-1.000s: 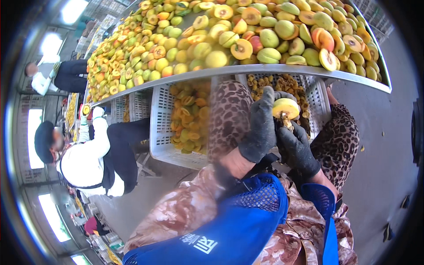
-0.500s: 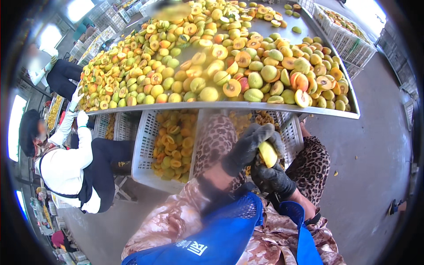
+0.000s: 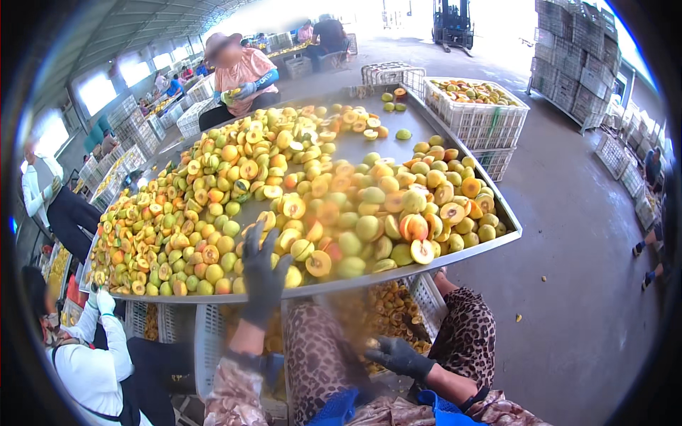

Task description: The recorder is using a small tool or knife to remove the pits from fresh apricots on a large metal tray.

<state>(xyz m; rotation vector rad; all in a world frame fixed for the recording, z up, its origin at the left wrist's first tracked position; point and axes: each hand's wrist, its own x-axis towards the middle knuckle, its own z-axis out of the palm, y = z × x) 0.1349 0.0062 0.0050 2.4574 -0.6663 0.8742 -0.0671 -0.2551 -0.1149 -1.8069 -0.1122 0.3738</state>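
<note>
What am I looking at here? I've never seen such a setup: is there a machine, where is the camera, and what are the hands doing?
There is no robot at work here, only a person's two dark-gloved hands. A fisheye camera worn on the head looks down over them, which is why straight edges bend.

In front is a metal tray heaped with whole and halved stone fruit. The left hand is spread open at the tray's near edge, by the fruit; whether it touches any, I can't tell. The right hand is lower, near a white plastic crate of brownish fruit pieces. Something small and pale shows at its fingertips, too blurred to name.

Across the tray is a co-worker in a hat.
</note>
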